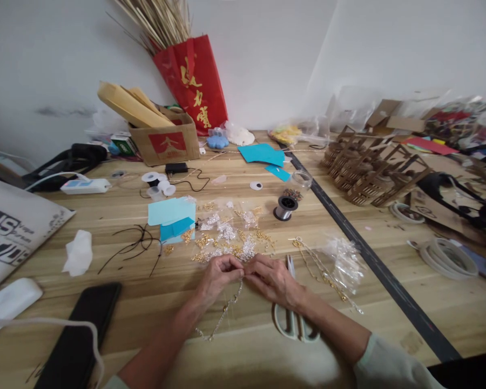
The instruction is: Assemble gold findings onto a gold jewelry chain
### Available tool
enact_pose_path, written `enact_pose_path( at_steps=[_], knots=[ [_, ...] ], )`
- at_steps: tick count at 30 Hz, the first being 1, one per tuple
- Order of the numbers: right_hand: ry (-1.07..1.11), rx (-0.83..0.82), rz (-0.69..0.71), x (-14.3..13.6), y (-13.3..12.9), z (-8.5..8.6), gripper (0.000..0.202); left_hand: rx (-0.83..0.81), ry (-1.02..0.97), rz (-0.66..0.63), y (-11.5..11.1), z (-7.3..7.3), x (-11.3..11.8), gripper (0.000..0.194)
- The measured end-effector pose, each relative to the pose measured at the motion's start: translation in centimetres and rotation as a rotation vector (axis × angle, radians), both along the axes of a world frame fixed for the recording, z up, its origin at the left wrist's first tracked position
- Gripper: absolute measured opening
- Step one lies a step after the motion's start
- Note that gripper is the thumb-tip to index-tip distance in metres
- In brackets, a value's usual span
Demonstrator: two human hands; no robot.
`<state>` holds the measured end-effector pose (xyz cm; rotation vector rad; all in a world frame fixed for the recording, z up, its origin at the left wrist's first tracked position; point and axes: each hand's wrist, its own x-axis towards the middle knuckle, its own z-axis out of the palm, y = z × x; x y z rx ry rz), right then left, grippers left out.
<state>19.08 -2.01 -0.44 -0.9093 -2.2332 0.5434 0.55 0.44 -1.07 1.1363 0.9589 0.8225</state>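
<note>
My left hand [222, 274] and my right hand [273, 276] meet at the fingertips above the wooden table. A beaded chain [225, 310] hangs from the pinched fingers of my left hand, and its lower part lies on the table. My right hand pinches right beside it; what sits between its fingertips is too small to make out. Just beyond the hands are several piles of silver and gold beads [247, 247] on clear bags. Scissors [290, 322] with pale handles lie partly under my right wrist. Gold chains [314, 265] rest to the right.
A wire spool [285, 208] and a glass jar [302, 181] stand behind the beads. Blue cards [172, 210] and black cords [140, 246] lie left. A phone [81, 335] is near the front left. Small woven baskets [368, 173] stand right, past a dark strip [364, 254].
</note>
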Motion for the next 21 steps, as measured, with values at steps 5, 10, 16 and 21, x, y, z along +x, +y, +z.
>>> enact_pose_path(
  at_steps=[5, 10, 16, 21],
  knots=[
    [-0.07, 0.069, -0.005, -0.12, -0.14, 0.2, 0.015, -0.017, -0.02, -0.005, 0.01, -0.05, -0.03, 0.019],
    [0.047, -0.047, 0.009, -0.09, 0.06, 0.28, 0.011, 0.013, -0.012, 0.009, 0.08, -0.01, -0.08, 0.017],
    [0.239, -0.367, -0.112, -0.4, 0.24, 0.32, 0.011, 0.105, 0.022, 0.039, 0.14, -0.01, 0.09, 0.011],
    [0.422, -0.71, -0.116, -0.92, 0.34, -0.07, 0.016, 0.218, 0.023, 0.056, 0.14, -0.33, 0.18, 0.009]
  ],
)
